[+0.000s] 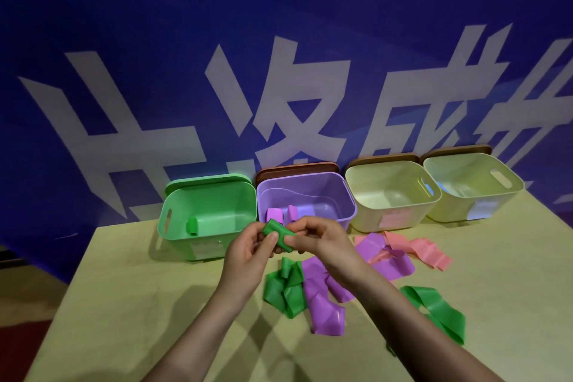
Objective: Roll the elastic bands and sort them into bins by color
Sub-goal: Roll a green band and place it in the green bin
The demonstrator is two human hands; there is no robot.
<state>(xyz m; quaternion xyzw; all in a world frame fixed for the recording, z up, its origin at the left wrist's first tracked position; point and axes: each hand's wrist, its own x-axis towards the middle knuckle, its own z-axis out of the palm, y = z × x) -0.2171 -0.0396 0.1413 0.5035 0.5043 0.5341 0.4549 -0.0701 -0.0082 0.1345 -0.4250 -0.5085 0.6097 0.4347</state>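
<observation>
Both hands hold a green elastic band (277,232) above the table, partly rolled, its loose tail hanging down to a crumpled heap (283,288). My left hand (251,250) pinches the roll from the left and my right hand (316,237) pinches it from the right. Behind them stands a green bin (173,214) with one green roll (192,225) inside. The purple bin (341,195) beside it holds two purple rolls (274,214). Loose purple bands (322,298), pink bands (415,250) and another green band (440,310) lie on the table.
Two pale yellow bins (369,214) (496,205) stand at the right of the row, against a blue wall with white lettering. Lids lean behind the bins. The beige table (139,304) has its left edge near a dark floor.
</observation>
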